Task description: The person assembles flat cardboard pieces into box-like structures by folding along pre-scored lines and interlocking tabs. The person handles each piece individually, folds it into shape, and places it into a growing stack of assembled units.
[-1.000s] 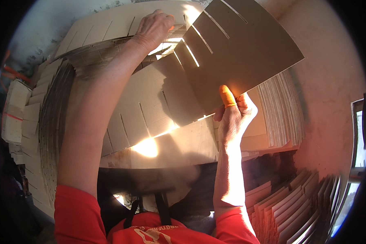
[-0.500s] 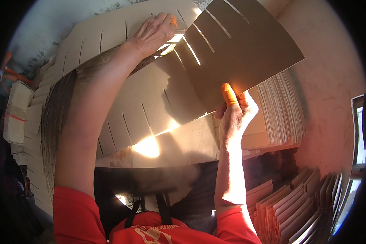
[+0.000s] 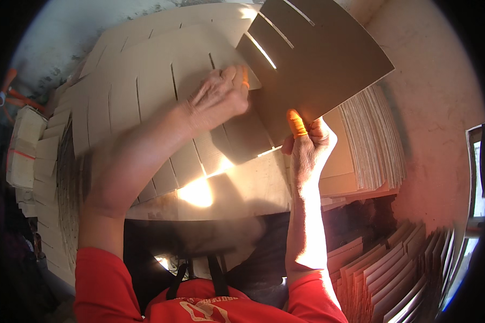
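My right hand [image 3: 311,137], with an orange finger cot on its thumb, grips the lower edge of a brown cardboard sheet [image 3: 331,64]. That sheet is tilted up, and slots are cut into its upper left part. My left hand [image 3: 221,94], with orange on a fingertip, is closed at the right end of a long slotted cardboard sheet [image 3: 156,67]; its gripping fingertips are partly hidden. Below my left forearm lies another slotted cardboard piece [image 3: 186,164], reaching toward the sheet in my right hand. Whether those two are joined is unclear.
A thick cardboard stack [image 3: 374,145] stands to the right, by a pinkish wall [image 3: 431,124]. Many upright sheets [image 3: 382,274] fill the lower right. Slotted sheets [image 3: 116,40] are piled behind, and a bundle with a red band [image 3: 24,145] sits at far left.
My left hand has come nearer and slightly right, drawing a long slotted sheet off the pile behind over the lower piece. My right hand and its sheet shifted slightly left.
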`<action>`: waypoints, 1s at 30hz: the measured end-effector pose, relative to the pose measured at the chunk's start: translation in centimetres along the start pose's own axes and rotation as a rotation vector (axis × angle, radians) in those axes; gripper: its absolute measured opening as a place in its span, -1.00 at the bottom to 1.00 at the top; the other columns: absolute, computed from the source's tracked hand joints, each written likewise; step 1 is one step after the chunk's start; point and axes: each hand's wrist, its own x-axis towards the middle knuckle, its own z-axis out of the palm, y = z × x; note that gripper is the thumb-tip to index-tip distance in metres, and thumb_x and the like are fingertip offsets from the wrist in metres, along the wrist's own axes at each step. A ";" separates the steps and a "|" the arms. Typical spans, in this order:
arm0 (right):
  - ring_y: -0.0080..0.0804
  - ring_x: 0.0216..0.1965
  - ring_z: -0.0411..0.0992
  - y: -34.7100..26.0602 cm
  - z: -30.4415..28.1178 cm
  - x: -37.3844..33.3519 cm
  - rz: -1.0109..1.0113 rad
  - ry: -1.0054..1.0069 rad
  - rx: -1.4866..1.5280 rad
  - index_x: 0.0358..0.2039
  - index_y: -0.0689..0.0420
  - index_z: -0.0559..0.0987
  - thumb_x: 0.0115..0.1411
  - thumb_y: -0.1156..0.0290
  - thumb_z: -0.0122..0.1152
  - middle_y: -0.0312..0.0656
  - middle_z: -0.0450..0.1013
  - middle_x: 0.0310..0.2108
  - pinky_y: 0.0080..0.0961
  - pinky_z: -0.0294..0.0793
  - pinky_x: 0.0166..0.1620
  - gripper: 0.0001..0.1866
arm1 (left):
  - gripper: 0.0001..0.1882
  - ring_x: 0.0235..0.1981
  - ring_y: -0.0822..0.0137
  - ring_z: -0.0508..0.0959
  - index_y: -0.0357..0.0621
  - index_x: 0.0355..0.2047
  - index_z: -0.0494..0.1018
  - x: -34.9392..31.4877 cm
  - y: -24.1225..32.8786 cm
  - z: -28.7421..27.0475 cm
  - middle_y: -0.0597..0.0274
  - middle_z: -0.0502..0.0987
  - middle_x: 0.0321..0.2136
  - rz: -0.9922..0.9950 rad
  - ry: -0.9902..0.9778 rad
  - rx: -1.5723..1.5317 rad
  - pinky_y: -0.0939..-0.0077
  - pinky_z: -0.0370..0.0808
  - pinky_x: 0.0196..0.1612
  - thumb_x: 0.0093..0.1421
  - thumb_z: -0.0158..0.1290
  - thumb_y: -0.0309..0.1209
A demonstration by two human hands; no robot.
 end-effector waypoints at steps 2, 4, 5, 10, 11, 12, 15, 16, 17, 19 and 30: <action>-0.68 -0.80 0.22 -0.8 0.0 0.1 0.054 -0.032 -0.048 -0.30 0.24 0.63 0.21 0.43 0.33 -0.35 0.44 -0.64 -0.70 0.13 -0.72 -0.86 | -0.65 -0.36 0.22 0.46 -0.53 -0.29 0.47 -0.8 0.8 -0.4 -0.09 0.50 -0.22 -0.014 -0.017 -0.030 0.45 0.52 -0.47 -0.17 0.08 -0.61; -0.68 -0.80 0.22 -2.3 -0.4 0.4 0.133 -0.071 -0.134 -0.37 0.25 0.62 0.18 0.38 0.37 -0.36 0.41 -0.68 -0.70 0.11 -0.72 -0.82 | -0.65 -0.35 0.21 0.46 -0.54 -0.31 0.47 -1.4 1.1 -1.2 -0.15 0.50 -0.19 0.030 -0.002 -0.032 0.45 0.51 -0.48 -0.18 0.09 -0.60; -0.67 -0.82 0.22 -3.4 -0.5 0.3 0.100 -0.047 -0.237 -0.48 0.25 0.58 0.15 0.34 0.42 -0.36 0.35 -0.75 -0.70 0.09 -0.73 -0.75 | -0.67 -0.35 0.20 0.46 -0.54 -0.34 0.48 -1.6 1.4 -1.7 -0.18 0.50 -0.19 0.042 0.015 -0.047 0.45 0.52 -0.47 -0.19 0.10 -0.60; -0.72 -0.64 0.31 -2.6 -0.6 -0.3 0.011 -0.028 -0.128 -0.35 0.31 0.59 0.21 0.54 0.28 -0.34 0.46 -0.61 -0.72 0.24 -0.60 -0.91 | -0.72 -0.33 0.15 0.49 -0.53 -0.46 0.50 -3.3 6.0 -6.5 -0.32 0.51 -0.25 0.157 -0.016 -0.061 0.43 0.57 -0.40 -0.22 0.15 -0.54; -0.75 -0.55 0.36 -2.3 -0.5 -0.4 0.011 -0.024 -0.129 -0.29 0.34 0.60 0.22 0.59 0.23 -0.33 0.52 -0.53 -0.73 0.32 -0.53 -0.91 | -0.73 -0.33 0.14 0.50 -0.52 -0.48 0.50 -3.8 7.3 -7.4 -0.33 0.52 -0.26 0.162 -0.031 -0.102 0.42 0.58 -0.38 -0.22 0.16 -0.53; -0.76 -0.53 0.36 -2.1 -0.4 -0.3 0.038 -0.034 -0.132 -0.28 0.34 0.60 0.22 0.59 0.23 -0.33 0.53 -0.52 -0.73 0.33 -0.50 -0.92 | -0.74 -0.34 0.13 0.50 -0.50 -0.50 0.51 -4.2 8.0 -7.4 -0.33 0.53 -0.28 0.132 -0.035 -0.208 0.40 0.59 -0.37 -0.23 0.17 -0.51; -0.76 -0.46 0.37 -1.2 -0.5 -0.3 0.108 -0.049 -0.114 -0.27 0.32 0.61 0.22 0.62 0.23 -0.34 0.54 -0.48 -0.71 0.37 -0.40 -0.92 | -0.59 -0.36 0.11 0.50 -0.43 -0.28 0.52 -3.4 6.4 -6.1 -0.17 0.55 -0.22 -0.099 0.125 -0.529 0.34 0.57 -0.26 -0.05 0.28 -0.33; -0.73 -0.58 0.31 -1.2 -0.5 -0.2 0.098 -0.027 -0.115 -0.30 0.31 0.62 0.22 0.60 0.23 -0.33 0.51 -0.54 -0.71 0.27 -0.52 -0.94 | -0.54 -0.36 0.10 0.50 -0.42 -0.22 0.52 -2.5 5.2 -5.5 -0.13 0.56 -0.21 -0.182 0.218 -0.636 0.33 0.56 -0.24 -0.02 0.30 -0.28; -0.71 -0.70 0.26 -1.4 -0.1 -0.2 0.085 -0.018 -0.108 -0.33 0.29 0.62 0.22 0.58 0.24 -0.33 0.48 -0.60 -0.70 0.17 -0.63 -0.95 | -0.44 -0.30 0.08 0.51 -0.41 -0.12 0.47 -2.1 3.5 -4.7 -0.08 0.55 -0.16 -0.247 0.216 -0.618 0.31 0.53 -0.18 -0.01 0.31 -0.21; -0.69 -0.81 0.21 -1.4 0.1 -0.2 0.067 0.012 -0.101 -0.36 0.28 0.63 0.22 0.57 0.25 -0.33 0.45 -0.66 -0.70 0.07 -0.75 -0.95 | -0.33 -0.20 0.06 0.50 -0.41 0.02 0.41 -0.2 -0.3 -1.8 -0.03 0.53 -0.08 -0.337 0.250 -0.470 0.25 0.47 -0.10 0.00 0.32 -0.19; -0.73 -0.78 0.20 -0.8 0.5 0.0 0.088 -0.003 -0.100 -0.34 0.25 0.64 0.22 0.57 0.25 -0.34 0.46 -0.64 -0.74 0.09 -0.74 -0.95 | -0.96 -0.18 0.10 0.52 -0.26 -0.44 0.42 3.4 -8.7 7.2 0.01 0.54 -0.38 -0.329 -0.143 0.034 0.23 0.54 -0.19 0.05 0.01 -0.61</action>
